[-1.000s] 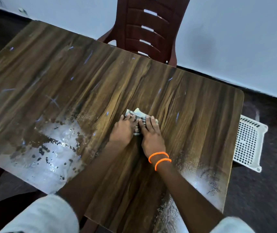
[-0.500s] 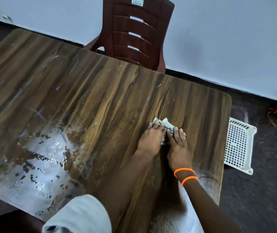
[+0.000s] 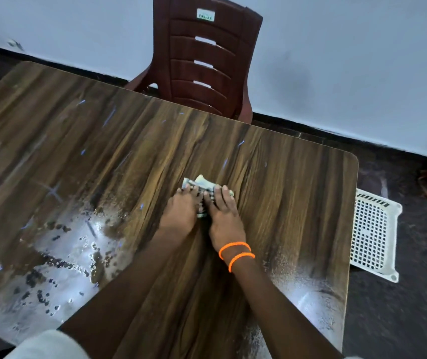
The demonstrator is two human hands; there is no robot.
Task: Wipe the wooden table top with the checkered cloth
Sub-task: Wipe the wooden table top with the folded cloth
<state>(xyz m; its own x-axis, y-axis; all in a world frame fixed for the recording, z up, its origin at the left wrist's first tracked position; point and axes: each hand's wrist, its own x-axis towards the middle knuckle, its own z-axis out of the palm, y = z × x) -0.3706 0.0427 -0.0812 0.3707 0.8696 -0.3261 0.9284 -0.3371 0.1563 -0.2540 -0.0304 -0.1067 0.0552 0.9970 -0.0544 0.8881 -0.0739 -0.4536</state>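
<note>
Where both hands (image 3: 202, 211) press flat, checkered cloth (image 3: 202, 183) beneath.

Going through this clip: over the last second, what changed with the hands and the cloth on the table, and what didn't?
Both hands, left hand and right hand, pushed the checkered cloth across the wooden table top, nearer its right edge. Nothing was picked up or released. They press flat on the cloth side by side as before; the wet patches, chair and white basket are unchanged.
</note>
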